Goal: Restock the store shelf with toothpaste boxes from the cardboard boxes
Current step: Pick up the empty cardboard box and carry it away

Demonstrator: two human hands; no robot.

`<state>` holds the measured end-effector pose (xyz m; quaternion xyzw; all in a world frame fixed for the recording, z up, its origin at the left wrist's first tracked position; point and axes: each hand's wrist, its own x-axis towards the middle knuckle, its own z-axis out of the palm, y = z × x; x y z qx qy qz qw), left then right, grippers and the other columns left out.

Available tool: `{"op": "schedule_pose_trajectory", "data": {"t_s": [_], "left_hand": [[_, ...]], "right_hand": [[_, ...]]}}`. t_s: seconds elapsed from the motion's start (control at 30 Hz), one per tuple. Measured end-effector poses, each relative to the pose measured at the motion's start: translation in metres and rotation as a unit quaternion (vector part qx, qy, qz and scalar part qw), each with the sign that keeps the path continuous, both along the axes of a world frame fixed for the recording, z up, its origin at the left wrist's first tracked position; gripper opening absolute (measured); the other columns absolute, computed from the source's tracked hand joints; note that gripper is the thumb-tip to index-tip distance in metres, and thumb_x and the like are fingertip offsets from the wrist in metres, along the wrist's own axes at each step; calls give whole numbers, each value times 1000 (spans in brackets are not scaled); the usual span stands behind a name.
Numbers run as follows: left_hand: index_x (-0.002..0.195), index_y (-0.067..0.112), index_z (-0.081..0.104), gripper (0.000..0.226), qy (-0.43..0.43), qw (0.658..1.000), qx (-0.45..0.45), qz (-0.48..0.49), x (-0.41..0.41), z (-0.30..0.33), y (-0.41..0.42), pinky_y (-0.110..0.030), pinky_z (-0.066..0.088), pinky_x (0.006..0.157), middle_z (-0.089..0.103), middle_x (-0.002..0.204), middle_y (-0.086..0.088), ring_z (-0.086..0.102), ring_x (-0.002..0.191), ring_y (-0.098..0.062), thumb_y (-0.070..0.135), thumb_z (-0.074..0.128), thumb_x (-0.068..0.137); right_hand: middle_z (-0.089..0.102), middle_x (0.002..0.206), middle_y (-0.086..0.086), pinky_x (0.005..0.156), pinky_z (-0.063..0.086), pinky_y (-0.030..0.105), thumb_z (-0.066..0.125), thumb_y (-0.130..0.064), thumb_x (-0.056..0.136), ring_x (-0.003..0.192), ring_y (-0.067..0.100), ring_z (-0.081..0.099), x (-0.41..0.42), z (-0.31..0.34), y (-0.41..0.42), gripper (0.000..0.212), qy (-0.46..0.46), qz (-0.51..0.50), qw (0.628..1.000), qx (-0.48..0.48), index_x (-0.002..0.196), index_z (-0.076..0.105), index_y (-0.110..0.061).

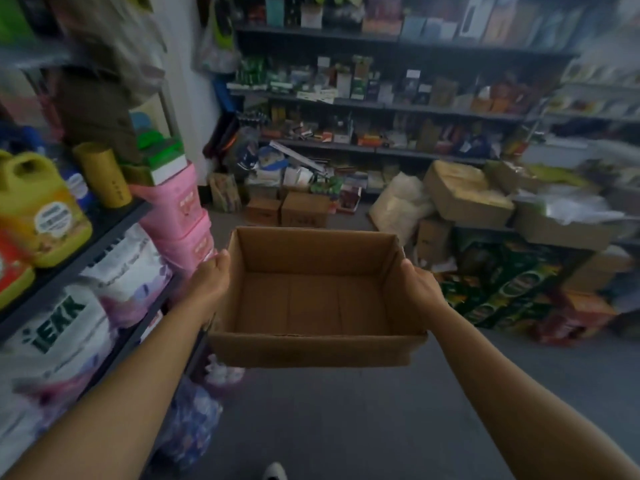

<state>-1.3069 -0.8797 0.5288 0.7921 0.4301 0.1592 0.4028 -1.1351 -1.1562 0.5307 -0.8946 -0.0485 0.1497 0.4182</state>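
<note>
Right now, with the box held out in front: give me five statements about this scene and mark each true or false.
1. The cardboard box is full of toothpaste boxes. False: it is open and nothing shows inside but its bare bottom.
2. The left hand and the right hand each grip one side wall of the box. True.
3. The box rests on the floor. False: it is held in the air above the floor.
4. A yellow jug stands on the shelf at the left. True.
5. The pink packs lie on the right side of the room. False: they are stacked at the left, beside the left hand.
</note>
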Motion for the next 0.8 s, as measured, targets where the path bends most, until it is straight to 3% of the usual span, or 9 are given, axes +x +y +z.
{"op": "schedule_pose_trajectory", "data": {"t_s": [0.1,0.23,0.4,0.53,0.63,0.7,0.8], "left_hand": [[127,-5,52,50,-5,1000,-1,-27,83,11,56,-38,41,96,55,127,-27,51,118,-40,32,28,104],[129,-7,49,50,-18,999,-12,-45,187,33,118,-36,39,97,51,132,-28,49,122,-40,30,27,105],[135,-1,48,58,20,999,-34,-24,309,25,190,-43,35,106,46,139,-25,46,127,-38,40,21,104],[135,-1,48,58,23,999,-31,-23,417,3,254,-43,34,105,46,140,-26,43,130,-38,39,22,104],[135,-3,48,57,26,999,-27,-13,506,-10,306,-41,34,104,45,141,-26,42,131,-38,38,22,104],[135,-1,49,58,33,999,-22,-2,567,-13,342,-40,33,104,45,141,-25,42,130,-37,40,20,104],[133,3,50,60,36,999,-22,13,649,-17,394,-43,35,102,49,137,-25,46,126,-37,43,17,103]], "right_hand": [[59,122,19,98,42,43,23,-48,101,111,36,55,71,6,52,59,5,-35,999,4,119,60,-7],[62,107,17,96,44,47,25,-48,101,100,32,57,157,23,111,49,12,-71,997,27,101,59,-13],[61,114,16,98,43,47,29,-56,96,106,33,57,269,25,180,62,33,-109,993,32,119,60,-8],[58,109,16,95,42,42,29,-45,101,98,28,55,379,14,245,50,23,-78,996,46,113,59,-7],[57,113,19,81,36,34,33,-38,103,79,19,51,480,0,300,41,31,-79,995,53,97,58,-7],[55,110,15,82,34,34,30,-40,103,88,20,52,542,-1,339,42,37,-76,996,43,111,57,-9],[53,128,18,101,36,42,27,-44,103,116,33,50,627,0,396,50,26,-62,998,19,130,51,-9]]}}
